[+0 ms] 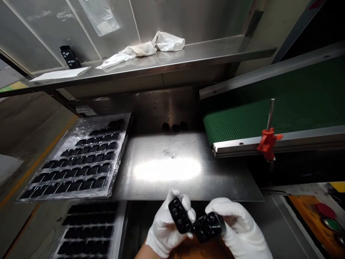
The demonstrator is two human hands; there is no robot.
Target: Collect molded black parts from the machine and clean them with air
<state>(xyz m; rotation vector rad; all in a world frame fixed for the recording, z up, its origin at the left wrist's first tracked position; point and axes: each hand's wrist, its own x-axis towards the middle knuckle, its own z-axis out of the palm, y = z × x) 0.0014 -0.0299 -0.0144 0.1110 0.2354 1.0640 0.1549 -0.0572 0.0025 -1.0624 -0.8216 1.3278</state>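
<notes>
My left hand [167, 226], in a white glove, is shut on a black moulded part [179, 216] with several round holes. My right hand [238, 225], also gloved in white, grips a similar black part [208, 226]. The two parts touch or nearly touch, low in the view, just past the front edge of a brushed steel table [167, 169]. To the left, a clear plastic tray [72, 169] holds rows of black parts. A second tray of black parts [88, 230] lies below it, nearer my hands.
A green conveyor belt [269, 115] with a metal side rail and a red clamp [266, 144] runs at the right. A steel shelf [188, 61] above holds a white cloth [145, 48] and papers. A panel with coloured buttons [323, 219] sits at the lower right.
</notes>
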